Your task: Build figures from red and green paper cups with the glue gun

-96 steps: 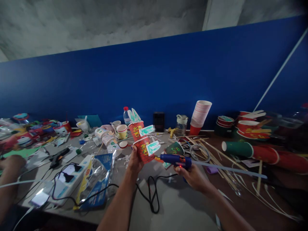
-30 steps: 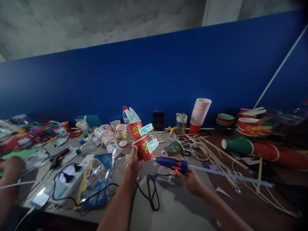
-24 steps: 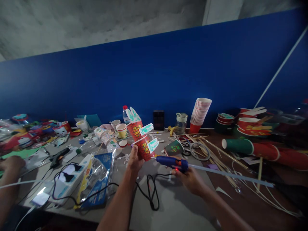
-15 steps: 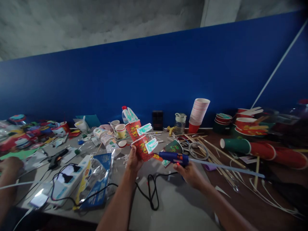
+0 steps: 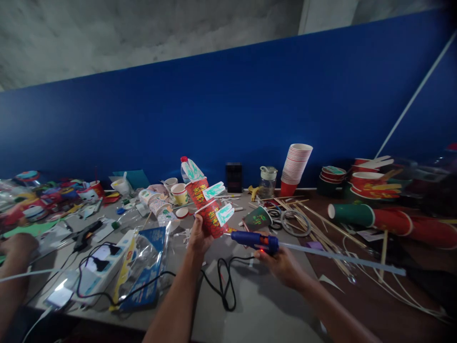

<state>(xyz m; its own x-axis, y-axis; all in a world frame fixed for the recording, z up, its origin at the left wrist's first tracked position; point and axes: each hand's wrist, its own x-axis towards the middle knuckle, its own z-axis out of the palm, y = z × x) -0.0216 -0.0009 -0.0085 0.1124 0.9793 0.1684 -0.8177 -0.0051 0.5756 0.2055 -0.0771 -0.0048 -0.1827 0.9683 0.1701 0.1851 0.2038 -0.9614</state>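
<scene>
My left hand (image 5: 200,238) is wrapped round the lower end of two red paper cups (image 5: 209,212) joined in a tilted column. White paper cut-outs (image 5: 214,190) with green scribbles stick out from the cups' sides and top. In my right hand (image 5: 280,259) is a blue hot glue gun (image 5: 255,239) with a small red light glowing. Its nozzle points left, close to the lower cup's side; I cannot tell whether it touches. A long translucent glue stick (image 5: 339,256) juts out of its back. Behind the gun lies a dark green paper cup (image 5: 257,218).
A tall stack of paper cups (image 5: 296,164) stands by a glass jar (image 5: 267,182). To the right lie wooden sticks (image 5: 316,233) and a green-and-red cup column (image 5: 389,221). A power strip (image 5: 103,264), a black cable (image 5: 230,286) and another person's hand (image 5: 17,247) are at left.
My right hand has brought the glue gun slightly left, its nozzle now nearer the lower cup. The cups in my left hand have barely moved.
</scene>
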